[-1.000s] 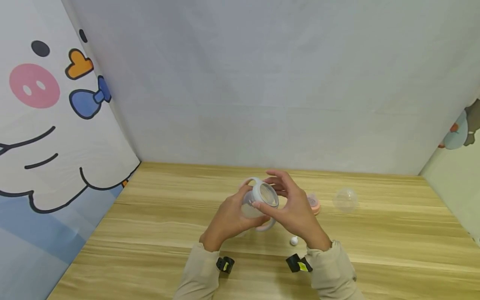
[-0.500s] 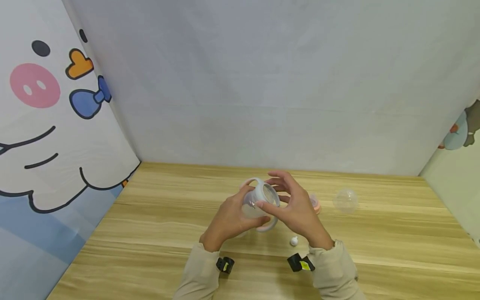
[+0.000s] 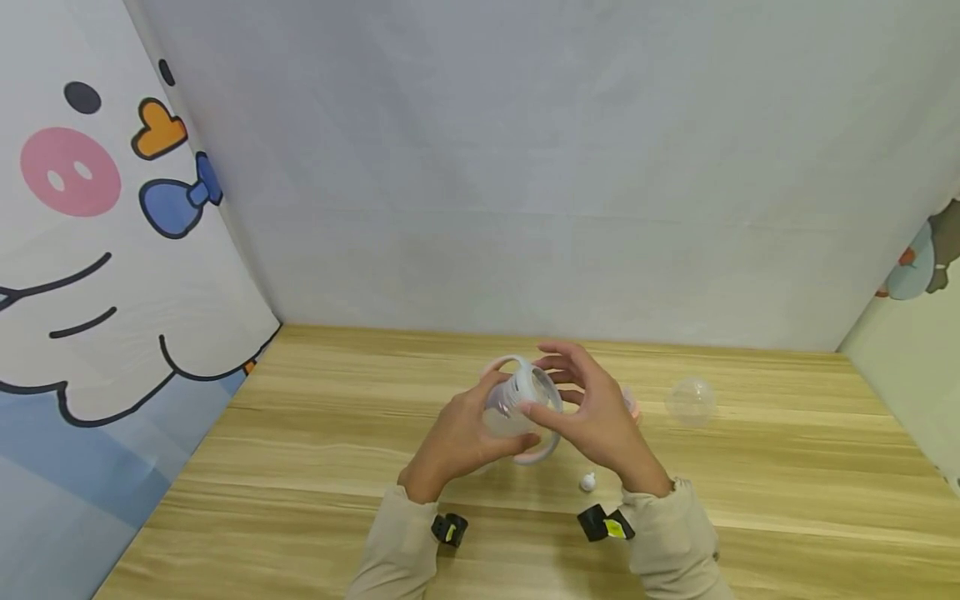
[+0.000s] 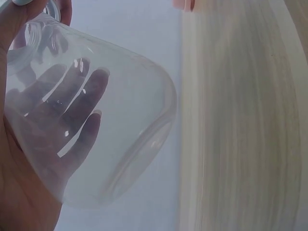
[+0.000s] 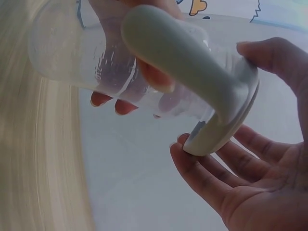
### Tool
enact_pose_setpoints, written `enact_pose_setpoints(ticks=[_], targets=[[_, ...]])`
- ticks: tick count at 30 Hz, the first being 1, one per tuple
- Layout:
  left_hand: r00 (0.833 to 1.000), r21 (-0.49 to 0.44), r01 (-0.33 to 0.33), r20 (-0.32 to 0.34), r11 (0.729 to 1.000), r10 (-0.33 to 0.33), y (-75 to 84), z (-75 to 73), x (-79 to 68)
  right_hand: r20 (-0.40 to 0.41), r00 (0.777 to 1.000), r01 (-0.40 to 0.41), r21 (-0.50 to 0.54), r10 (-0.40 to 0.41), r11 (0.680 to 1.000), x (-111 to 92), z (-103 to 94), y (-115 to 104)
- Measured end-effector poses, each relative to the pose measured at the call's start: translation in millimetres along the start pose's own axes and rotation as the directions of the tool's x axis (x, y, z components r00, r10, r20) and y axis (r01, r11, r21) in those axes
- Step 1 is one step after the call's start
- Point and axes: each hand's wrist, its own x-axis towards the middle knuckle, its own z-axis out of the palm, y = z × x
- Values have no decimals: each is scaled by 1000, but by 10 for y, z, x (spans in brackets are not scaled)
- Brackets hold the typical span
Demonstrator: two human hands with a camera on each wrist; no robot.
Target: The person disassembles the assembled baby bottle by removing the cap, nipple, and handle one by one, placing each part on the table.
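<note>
My left hand [image 3: 457, 429] grips the body of a clear baby bottle [image 4: 139, 91], held tilted above the table with its neck toward the right. Around the neck end sits a pale grey handle ring [image 5: 178, 60] with two curved handles. My right hand [image 3: 596, 417] holds this ring by its edge, thumb on one side and fingertips on the other. In the right wrist view, left-hand fingers show through and below the clear bottle wall, and printed volume marks are visible on it. The left wrist view shows the rounded bottle base pointing away from the palm.
On the wooden table [image 3: 300, 467], a pink ring-shaped part [image 3: 634, 407] is partly hidden behind the right hand. A clear dome cap [image 3: 692, 402] lies farther right. Nearer the front lies a small white piece [image 3: 588, 482]. A pale cloth wall [image 3: 480, 208] stands behind the table.
The right hand and the handle ring have shifted slightly right along the bottle's neck, the ring turning more edge-on. More of the neck shows in the head view. The left hand stays nearly still.
</note>
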Motion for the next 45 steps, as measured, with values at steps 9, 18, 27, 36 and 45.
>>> enact_pose_setpoints(ticks=[9, 18, 27, 36, 45], targets=[[1000, 4, 11, 6, 1000, -11, 0, 8, 12, 25, 1000, -10, 48, 9, 999, 4, -31, 41], [1000, -2, -2, 7, 1000, 2, -11, 16, 1, 85, 995, -60, 172, 46, 983, 6, -73, 95], [1000, 8, -10, 14, 1000, 9, -12, 22, -2, 134, 989, -100, 260, 67, 960, 28, -101, 198], [999, 30, -31, -14, 999, 31, -16, 9, -1, 116, 988, -133, 254, 106, 958, 27, -147, 258], [1000, -2, -12, -20, 1000, 12, -17, -10, -17, 86, 987, -153, 223, 137, 963, 37, -172, 307]])
